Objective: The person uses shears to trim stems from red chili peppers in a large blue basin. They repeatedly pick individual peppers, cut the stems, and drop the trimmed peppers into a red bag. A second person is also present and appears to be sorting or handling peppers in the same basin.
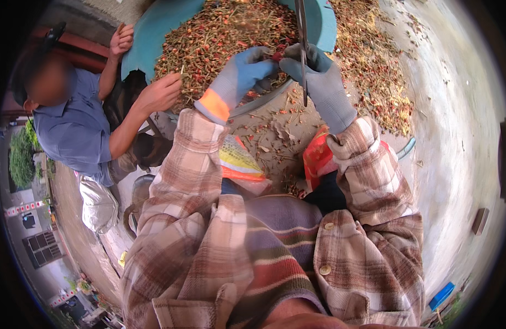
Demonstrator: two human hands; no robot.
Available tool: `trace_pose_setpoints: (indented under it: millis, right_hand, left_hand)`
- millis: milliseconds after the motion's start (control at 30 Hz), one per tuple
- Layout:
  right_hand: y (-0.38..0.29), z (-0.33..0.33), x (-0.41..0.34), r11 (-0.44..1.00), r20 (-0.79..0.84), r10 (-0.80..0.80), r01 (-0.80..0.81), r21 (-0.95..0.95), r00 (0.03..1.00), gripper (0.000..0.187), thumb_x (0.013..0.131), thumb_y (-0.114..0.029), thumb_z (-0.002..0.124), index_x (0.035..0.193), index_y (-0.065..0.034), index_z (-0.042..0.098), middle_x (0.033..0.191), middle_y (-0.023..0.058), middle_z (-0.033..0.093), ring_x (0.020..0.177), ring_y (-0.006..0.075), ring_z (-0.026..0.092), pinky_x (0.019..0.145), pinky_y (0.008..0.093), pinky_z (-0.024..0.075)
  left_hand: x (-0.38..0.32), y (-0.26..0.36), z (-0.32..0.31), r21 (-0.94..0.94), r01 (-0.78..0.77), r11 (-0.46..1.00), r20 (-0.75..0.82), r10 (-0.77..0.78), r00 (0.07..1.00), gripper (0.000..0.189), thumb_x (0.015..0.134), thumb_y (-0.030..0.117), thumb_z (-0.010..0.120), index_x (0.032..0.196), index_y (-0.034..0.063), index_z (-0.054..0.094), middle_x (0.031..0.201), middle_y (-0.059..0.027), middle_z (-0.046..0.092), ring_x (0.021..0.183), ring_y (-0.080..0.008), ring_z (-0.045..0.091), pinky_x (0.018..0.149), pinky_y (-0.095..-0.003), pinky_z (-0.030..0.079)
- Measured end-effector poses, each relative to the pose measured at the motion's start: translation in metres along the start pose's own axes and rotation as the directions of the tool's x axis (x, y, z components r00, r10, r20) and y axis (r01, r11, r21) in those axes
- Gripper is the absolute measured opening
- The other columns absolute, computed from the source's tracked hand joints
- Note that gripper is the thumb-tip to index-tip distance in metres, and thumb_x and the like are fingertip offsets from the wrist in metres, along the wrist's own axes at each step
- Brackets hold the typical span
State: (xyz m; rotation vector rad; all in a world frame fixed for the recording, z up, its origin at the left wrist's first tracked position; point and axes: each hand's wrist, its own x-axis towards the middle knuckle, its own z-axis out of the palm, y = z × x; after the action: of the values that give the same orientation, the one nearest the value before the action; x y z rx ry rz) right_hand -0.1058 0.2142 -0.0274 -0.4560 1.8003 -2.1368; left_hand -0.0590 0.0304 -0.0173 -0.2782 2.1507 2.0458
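Note:
My left hand [246, 70], in a blue-grey work glove with an orange cuff, bends its fingers round a small dark red plant piece [277, 56]. Close on the right, my right hand [318, 74] wears a matching glove, its fingertips near the same piece. A long, narrow metal blade [302, 31] runs upright in front of the right glove; whether that hand grips it is hard to see. Below both hands lies a heap of dried red and brown stemmed plant pieces [224, 37], filling a wide teal basin [327, 26].
A person [78, 115] sits at the left, one hand [160, 92] pinching a thin stalk over the basin. More plant pieces [372, 70] are spread on the concrete floor [446, 135] at right. Printed plastic sacking [240, 158] lies by my legs. A blue object [441, 295] is at lower right.

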Motion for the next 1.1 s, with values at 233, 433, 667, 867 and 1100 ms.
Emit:
trace_pose_setpoints:
  millis: [233,433,667,867,1100]
  right_hand:
    - [0.004,0.008,0.004,0.999,0.002,0.011,-0.011,-0.053,1.000,0.026,0.084,-0.018,0.078,0.099,-0.0027,0.064,0.084,-0.0021,0.064,0.075,0.0049,0.055,0.069,0.0225,0.0465]
    - [-0.006,0.014,0.011,0.997,-0.039,0.060,-0.059,0.044,0.997,0.024,0.083,-0.019,0.077,0.097,-0.0034,0.066,0.081,0.0020,0.067,0.069,0.0078,0.060,0.061,0.0229,0.0492]
    - [-0.020,0.021,0.008,0.923,0.039,0.221,-0.221,0.315,0.975,0.033,0.086,-0.024,0.073,0.106,-0.0001,0.065,0.084,0.0081,0.069,0.074,0.0179,0.070,0.060,0.0264,0.0563]
    - [0.002,0.021,0.011,0.888,0.177,0.198,-0.253,0.384,0.964,0.040,0.093,-0.031,0.061,0.118,0.0000,0.062,0.090,0.0103,0.068,0.074,0.0187,0.069,0.066,0.0285,0.0578]
    - [0.018,0.021,0.013,0.949,0.231,0.078,-0.143,0.280,0.970,0.037,0.097,-0.029,0.057,0.122,-0.0015,0.059,0.089,0.0090,0.065,0.071,0.0165,0.067,0.064,0.0273,0.0569]
  left_hand:
    - [-0.006,0.006,0.005,0.127,-0.012,0.992,-0.058,0.020,0.998,0.041,0.092,0.023,0.060,0.124,-0.0008,0.057,0.093,-0.0053,0.067,0.066,-0.0092,0.061,0.057,-0.0241,0.051]
    - [-0.019,0.013,-0.007,0.046,-0.119,0.992,-0.011,0.120,0.993,0.041,0.094,0.020,0.057,0.130,0.0014,0.051,0.096,-0.0080,0.066,0.070,-0.0111,0.063,0.059,-0.0245,0.053]
    - [-0.023,0.012,-0.030,-0.178,-0.196,0.964,-0.104,0.179,0.978,0.023,0.095,0.017,0.060,0.113,0.0049,0.054,0.092,-0.0066,0.064,0.069,-0.0095,0.061,0.058,-0.0255,0.053]
    - [-0.037,0.018,-0.017,0.166,-0.266,0.950,-0.135,0.289,0.948,0.029,0.092,0.013,0.063,0.120,0.0060,0.060,0.078,0.0013,0.058,0.065,-0.0049,0.054,0.058,-0.0212,0.048]
    - [-0.028,0.005,-0.017,0.384,-0.515,0.766,-0.066,0.579,0.813,0.038,0.090,0.007,0.062,0.127,0.0089,0.061,0.102,0.0002,0.066,0.087,-0.0070,0.057,0.077,-0.0241,0.047]
